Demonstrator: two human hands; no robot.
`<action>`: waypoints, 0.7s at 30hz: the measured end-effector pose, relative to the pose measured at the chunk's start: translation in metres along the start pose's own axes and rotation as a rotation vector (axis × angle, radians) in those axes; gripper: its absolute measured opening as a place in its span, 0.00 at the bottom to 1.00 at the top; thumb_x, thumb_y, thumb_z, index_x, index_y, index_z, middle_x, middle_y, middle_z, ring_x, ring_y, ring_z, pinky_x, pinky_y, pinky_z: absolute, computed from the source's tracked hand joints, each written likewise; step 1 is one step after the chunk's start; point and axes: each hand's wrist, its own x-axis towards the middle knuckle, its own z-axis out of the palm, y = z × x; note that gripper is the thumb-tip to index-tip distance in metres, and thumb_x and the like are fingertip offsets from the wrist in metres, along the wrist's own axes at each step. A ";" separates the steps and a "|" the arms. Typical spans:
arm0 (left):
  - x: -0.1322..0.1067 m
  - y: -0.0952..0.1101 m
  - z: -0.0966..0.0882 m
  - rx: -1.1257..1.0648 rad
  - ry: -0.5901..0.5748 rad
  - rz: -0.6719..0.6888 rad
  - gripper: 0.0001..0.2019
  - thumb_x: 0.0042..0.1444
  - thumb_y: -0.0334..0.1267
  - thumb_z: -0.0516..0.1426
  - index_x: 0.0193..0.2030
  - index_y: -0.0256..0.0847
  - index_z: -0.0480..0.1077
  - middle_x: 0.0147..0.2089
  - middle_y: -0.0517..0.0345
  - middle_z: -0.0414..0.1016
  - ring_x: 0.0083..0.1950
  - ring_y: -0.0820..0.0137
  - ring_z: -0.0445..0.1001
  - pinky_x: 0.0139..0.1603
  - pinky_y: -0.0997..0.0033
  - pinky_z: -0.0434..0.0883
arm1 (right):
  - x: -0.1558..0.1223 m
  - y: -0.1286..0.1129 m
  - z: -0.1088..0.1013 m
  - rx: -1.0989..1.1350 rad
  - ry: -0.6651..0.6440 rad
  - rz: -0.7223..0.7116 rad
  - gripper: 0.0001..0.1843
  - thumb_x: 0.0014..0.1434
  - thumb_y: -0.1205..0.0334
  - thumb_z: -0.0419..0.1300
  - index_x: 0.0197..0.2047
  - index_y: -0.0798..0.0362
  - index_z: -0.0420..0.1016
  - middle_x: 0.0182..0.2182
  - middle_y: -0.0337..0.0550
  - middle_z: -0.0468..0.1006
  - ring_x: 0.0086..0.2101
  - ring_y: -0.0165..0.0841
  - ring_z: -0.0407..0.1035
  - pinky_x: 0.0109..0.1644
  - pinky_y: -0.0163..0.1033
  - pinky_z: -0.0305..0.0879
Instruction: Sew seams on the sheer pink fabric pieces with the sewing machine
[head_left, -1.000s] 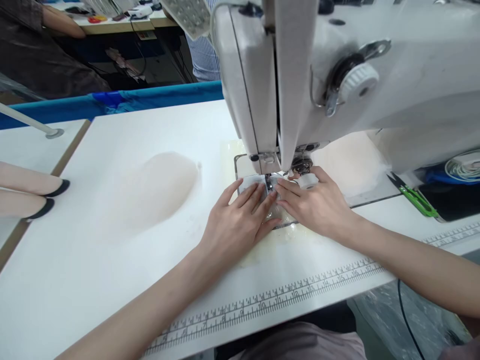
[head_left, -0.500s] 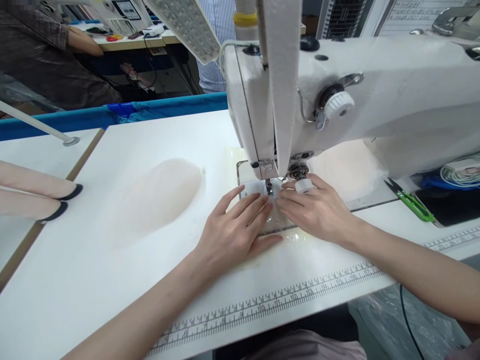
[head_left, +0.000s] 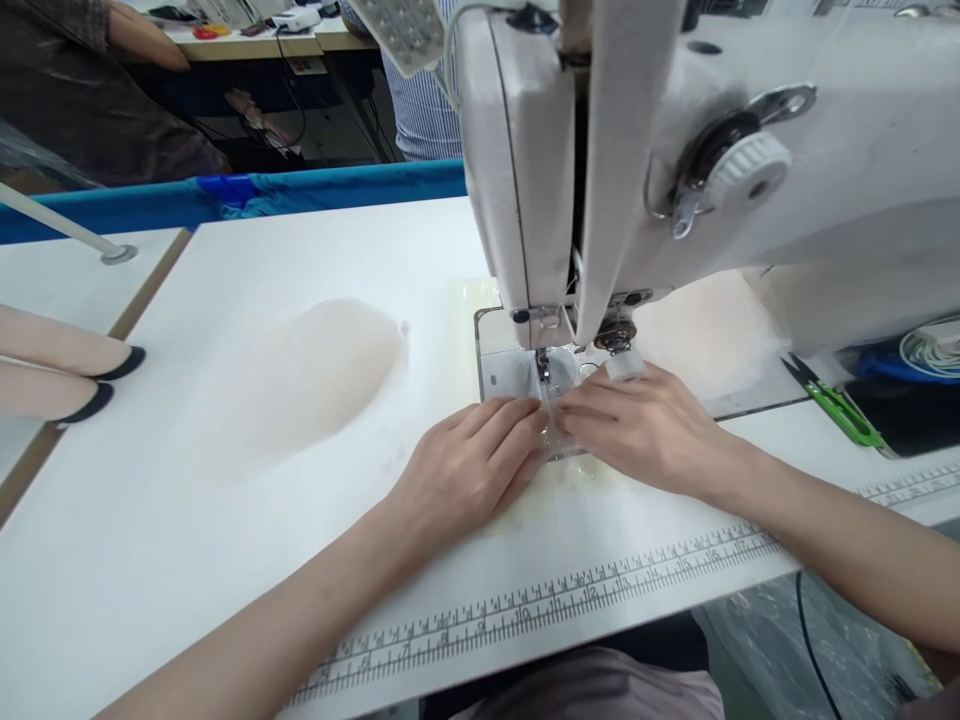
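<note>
My left hand (head_left: 469, 455) lies just in front of the presser foot (head_left: 543, 366), its fingers drawn together and bent at the tips. A thin see-through strip (head_left: 550, 408) runs from the foot down between my two hands. From the other side, my right hand (head_left: 649, 425) has its fingers closed at this strip, close to the left fingertips. Both hands rest over the metal needle plate (head_left: 491, 350) of the white sewing machine (head_left: 517, 190). The fingertips partly hide the strip, so its exact edges cannot be made out.
Green-handled thread snips (head_left: 844, 412) and a dark flat object (head_left: 915, 415) lie at right. A printed ruler (head_left: 525, 620) follows the table's front edge. Two peach tubes with black ends (head_left: 67, 370) lie at left, near a pale beige patch (head_left: 322, 370). Other people are behind the blue cloth edge (head_left: 322, 185).
My left hand's spread fingers have drawn together and pulled back toward me, uncovering more of the needle plate. My right fingers have bent in more. The view has shifted closer to the machine.
</note>
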 end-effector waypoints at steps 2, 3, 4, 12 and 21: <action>0.001 0.001 0.000 0.049 0.001 0.004 0.14 0.60 0.32 0.58 0.51 0.28 0.69 0.50 0.42 0.77 0.47 0.61 0.75 0.43 0.62 0.77 | -0.001 -0.002 0.002 -0.011 0.015 -0.035 0.14 0.62 0.75 0.53 0.31 0.54 0.77 0.35 0.37 0.81 0.36 0.30 0.71 0.38 0.39 0.58; 0.002 0.002 0.000 0.078 -0.005 0.007 0.14 0.60 0.31 0.57 0.52 0.27 0.70 0.52 0.42 0.76 0.47 0.60 0.75 0.42 0.62 0.77 | -0.001 -0.002 0.003 -0.011 0.022 -0.044 0.14 0.62 0.75 0.53 0.30 0.54 0.76 0.34 0.37 0.81 0.36 0.30 0.71 0.39 0.39 0.58; 0.002 0.002 0.000 0.106 -0.014 0.013 0.14 0.60 0.31 0.57 0.52 0.28 0.70 0.53 0.42 0.76 0.46 0.60 0.75 0.41 0.62 0.77 | -0.002 -0.002 0.003 -0.010 0.033 -0.050 0.15 0.62 0.76 0.53 0.29 0.54 0.76 0.33 0.36 0.81 0.36 0.30 0.71 0.39 0.39 0.59; 0.001 0.000 -0.001 0.159 -0.048 0.103 0.14 0.62 0.31 0.53 0.52 0.26 0.71 0.52 0.42 0.77 0.55 0.58 0.74 0.50 0.60 0.75 | 0.000 -0.004 0.001 -0.020 0.063 -0.055 0.14 0.62 0.76 0.53 0.31 0.54 0.77 0.32 0.38 0.81 0.35 0.29 0.71 0.41 0.39 0.60; -0.001 0.000 0.000 0.175 -0.100 0.059 0.17 0.63 0.32 0.52 0.56 0.24 0.69 0.56 0.39 0.73 0.58 0.54 0.72 0.51 0.57 0.76 | -0.002 -0.003 0.004 0.024 0.107 -0.067 0.15 0.60 0.77 0.55 0.28 0.53 0.76 0.32 0.35 0.82 0.35 0.29 0.73 0.39 0.38 0.64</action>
